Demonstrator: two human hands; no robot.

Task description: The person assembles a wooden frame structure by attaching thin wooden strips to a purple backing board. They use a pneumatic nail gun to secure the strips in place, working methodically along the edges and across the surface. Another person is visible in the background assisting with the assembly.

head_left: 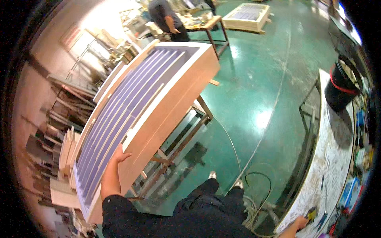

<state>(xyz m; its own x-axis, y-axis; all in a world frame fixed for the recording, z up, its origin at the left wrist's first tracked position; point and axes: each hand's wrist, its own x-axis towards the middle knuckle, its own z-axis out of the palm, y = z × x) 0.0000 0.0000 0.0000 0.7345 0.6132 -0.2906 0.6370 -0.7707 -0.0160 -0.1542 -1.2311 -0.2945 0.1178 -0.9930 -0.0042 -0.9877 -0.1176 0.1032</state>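
A long box-like wooden frame [168, 109] slants across the left, with dark purple-grey panels [113, 117] and pale wooden strips inside. On its near rim rests my left hand [118, 154], the thumb apart from the fingers and lying over the outer side. Far to the lower right, my right hand [301, 223] is closed around part of a yellow and black tool [312, 214] at the edge of a white-topped bench [303, 194]. The tool's exact kind is unclear. Beside it on the bench lie thin dark-handled tools [322, 220].
Supports [186, 133] stand beneath the frame. A black bucket with a red band [342, 85] is on the bench. Cables [270, 178] lie near my feet on the green floor. Another person [166, 20] stands by a cluttered table [206, 25]; a second frame [247, 18] is farther back.
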